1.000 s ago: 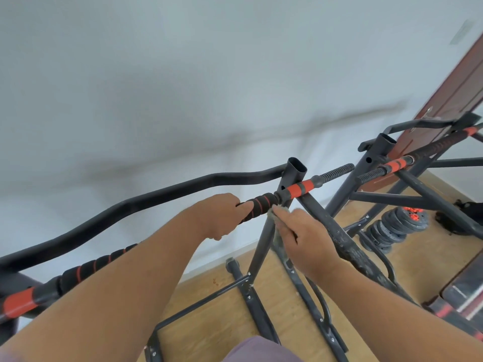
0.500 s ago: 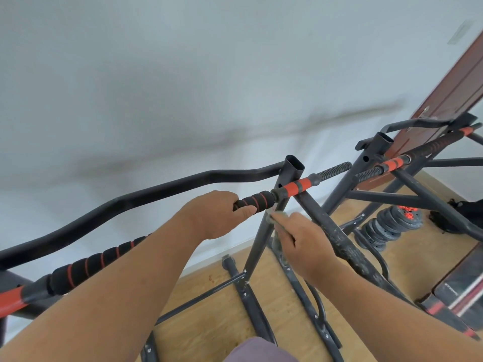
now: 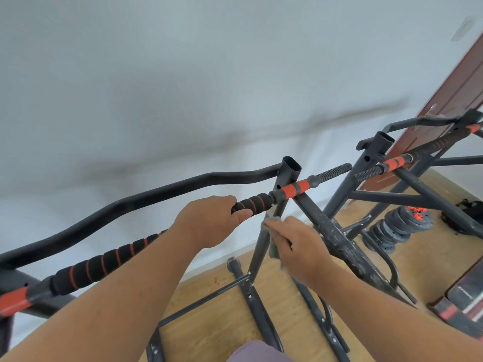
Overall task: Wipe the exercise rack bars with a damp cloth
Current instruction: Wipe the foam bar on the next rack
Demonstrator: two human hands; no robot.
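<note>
Centre frame, my left hand (image 3: pixel 209 223) grips the foam bar (image 3: pixel 251 203) while my right hand (image 3: pixel 298 246) pinches the soft, limp cloth (image 3: pixel 273 246) against the stiff upright (image 3: pixel 264 244).

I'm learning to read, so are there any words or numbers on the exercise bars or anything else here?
None can be read.
Foam-grip bar held by the left hand: only red rings, no letters.
Upright post that the right hand wipes with the cloth: bare metal.
Weight plates: any marks too small and blurred.
Brown door: no sign visible.
</note>
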